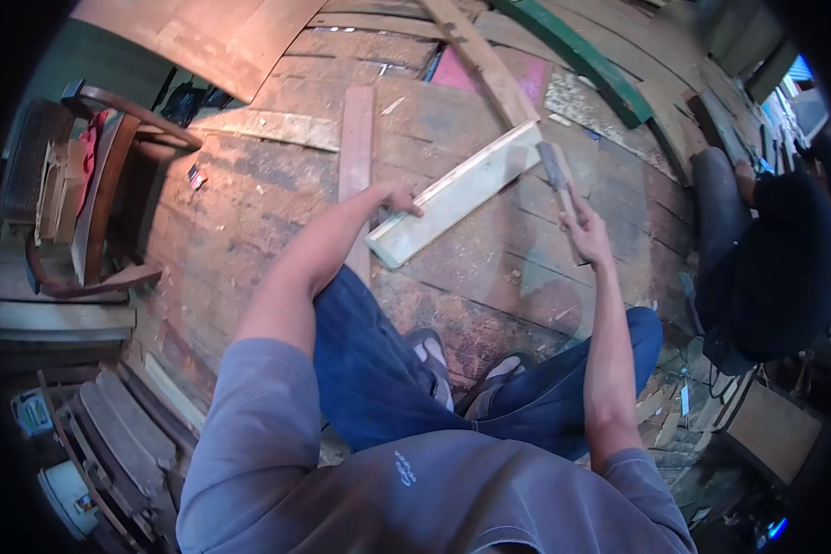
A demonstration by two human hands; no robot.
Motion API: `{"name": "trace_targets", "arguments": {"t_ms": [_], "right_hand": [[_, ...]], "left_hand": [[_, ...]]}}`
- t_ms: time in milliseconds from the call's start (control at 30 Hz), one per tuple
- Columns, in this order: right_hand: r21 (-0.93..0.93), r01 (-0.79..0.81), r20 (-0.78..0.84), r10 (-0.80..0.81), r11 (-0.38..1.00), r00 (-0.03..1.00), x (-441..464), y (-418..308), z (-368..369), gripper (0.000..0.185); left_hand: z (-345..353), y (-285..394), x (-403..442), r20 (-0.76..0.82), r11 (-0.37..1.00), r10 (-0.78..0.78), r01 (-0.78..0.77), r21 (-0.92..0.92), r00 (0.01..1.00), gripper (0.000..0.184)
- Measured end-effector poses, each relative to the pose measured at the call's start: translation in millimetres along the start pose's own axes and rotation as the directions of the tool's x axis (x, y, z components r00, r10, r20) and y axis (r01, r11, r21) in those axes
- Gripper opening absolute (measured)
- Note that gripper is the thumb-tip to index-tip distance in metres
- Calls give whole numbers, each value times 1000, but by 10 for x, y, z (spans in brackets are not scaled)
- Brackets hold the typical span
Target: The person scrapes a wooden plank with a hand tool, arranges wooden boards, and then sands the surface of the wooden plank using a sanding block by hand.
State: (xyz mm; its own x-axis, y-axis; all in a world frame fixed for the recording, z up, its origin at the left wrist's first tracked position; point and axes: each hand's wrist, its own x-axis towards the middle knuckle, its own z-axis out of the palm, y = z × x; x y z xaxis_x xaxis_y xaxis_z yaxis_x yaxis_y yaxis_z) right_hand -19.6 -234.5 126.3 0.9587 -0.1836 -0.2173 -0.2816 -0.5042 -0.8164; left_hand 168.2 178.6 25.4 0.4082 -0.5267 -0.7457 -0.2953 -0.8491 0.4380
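Observation:
A pale, light-painted wooden board [462, 196] lies at a slant on the floor in front of me, with a raised strip along its far edge. My left hand [400, 198] grips that far edge near the board's left end, fingers closed over it. In my right hand [585, 231], closed around the handle, is a flat-bladed tool [552, 164] with a grey blade and a wooden grip. Its blade stands just off the board's right end; whether the two touch I cannot tell.
Planks [356, 138] lie around the sawdust-strewn floor [277, 212], along with a green beam [582, 60]. A wooden chair [111, 198] is tipped over at left. Another person [771, 263] crouches at right. Stacked wood pieces [125, 420] sit at lower left.

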Motion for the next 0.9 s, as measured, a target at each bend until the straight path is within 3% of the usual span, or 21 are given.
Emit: {"name": "trace_targets", "arguments": {"t_ms": [33, 100, 167, 233, 333, 367, 467, 533, 600, 667, 733, 900], "right_hand": [[60, 12, 6, -12, 998, 1000, 14, 18, 7, 68], [11, 23, -76, -22, 1000, 997, -37, -73, -49, 73], [-96, -66, -290, 35, 993, 956, -80, -244, -105, 79], [64, -137, -399, 151, 989, 904, 10, -166, -122, 81], [285, -81, -474, 213, 955, 855, 170, 32, -210, 75], [350, -40, -479, 215, 936, 851, 186, 64, -194, 71], [486, -73, -411, 302, 871, 860, 110, -63, -257, 57], [445, -97, -424, 305, 890, 853, 109, -103, -236, 48], [379, -164, -406, 323, 911, 855, 99, -125, -230, 49], [355, -189, -371, 323, 916, 871, 133, -94, -180, 52], [316, -209, -352, 319, 925, 880, 145, -119, -139, 53], [166, -191, -332, 237, 968, 913, 136, -52, -4, 55]], "left_hand": [[-26, 14, 41, 9, 998, 36, -36, 44, 999, 62], [-232, 376, -309, -30, 974, 87, -78, 213, 996, 55], [-300, 176, -285, -142, 958, 278, -263, 115, 950, 52], [-475, 44, -450, -160, 961, 258, -271, -63, 953, 62], [-742, -49, -875, -74, 990, 45, -54, -126, 996, 61], [-817, -178, -946, -7, 989, -73, 72, -130, 997, 64], [-882, -529, -1043, 34, 966, -258, 258, 29, 965, 74], [-806, -766, -1049, -75, 942, -328, 332, 56, 942, 94], [-781, -541, -1043, -183, 923, -330, 357, 146, 926, 104], [-760, -447, -939, -301, 947, -267, 306, 92, 916, 113], [-723, -295, -764, -415, 956, -119, 218, 199, 902, 116], [-441, 191, -271, -349, 901, -52, 195, 388, 936, 134]]}}
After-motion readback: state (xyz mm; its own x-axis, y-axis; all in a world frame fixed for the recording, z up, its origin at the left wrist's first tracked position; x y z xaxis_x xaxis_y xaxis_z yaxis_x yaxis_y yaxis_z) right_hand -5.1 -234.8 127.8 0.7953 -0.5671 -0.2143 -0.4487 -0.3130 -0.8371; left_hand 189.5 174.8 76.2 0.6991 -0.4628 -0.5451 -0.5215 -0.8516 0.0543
